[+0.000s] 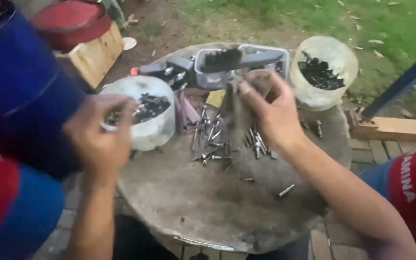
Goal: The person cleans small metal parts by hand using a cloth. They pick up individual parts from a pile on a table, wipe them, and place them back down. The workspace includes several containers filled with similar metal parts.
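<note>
Grey round worktop [208, 212] has bare room near its front edge; right hand [273, 113] pinches a dirty rag [237, 115], blurry left hand [99, 137] fingers curled, grip unclear.

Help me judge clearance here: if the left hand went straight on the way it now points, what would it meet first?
Probably the near white tub of dark pieces: the left hand points rightward at its rim, seemingly almost touching, though blur hides the depth.

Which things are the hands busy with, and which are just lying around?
In use:
- left hand, pinching a small metal piece, blurred
- right hand, gripping a dirty rag
- loose bolts on the round table

Lying about:
- near white bucket
- far white bucket
- grey tub
- wooden box
</note>
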